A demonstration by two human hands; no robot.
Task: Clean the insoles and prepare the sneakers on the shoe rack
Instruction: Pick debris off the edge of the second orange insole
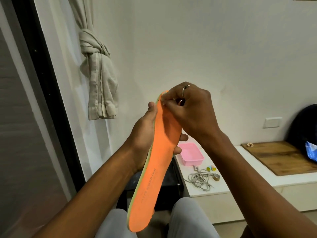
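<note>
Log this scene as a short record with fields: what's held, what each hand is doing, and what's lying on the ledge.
held item: orange insole, toe end up
left hand: grips the insole around its middle from behind
right hand: pinches at the insole's toe edge
on white ledge: pink tub, grey shoelaces, roll of tape
sneakers: not in view

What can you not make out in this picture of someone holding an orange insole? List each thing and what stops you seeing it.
- Head view: toe tip of the insole, covered by the right hand pinching it.
- Insole's underside: facing away, behind the left hand.
- Lettering near the heel: too blurred to read fully.
- Black rack below: mostly behind the insole and arms.
- Blue packet: cut off by the right edge.
</note>
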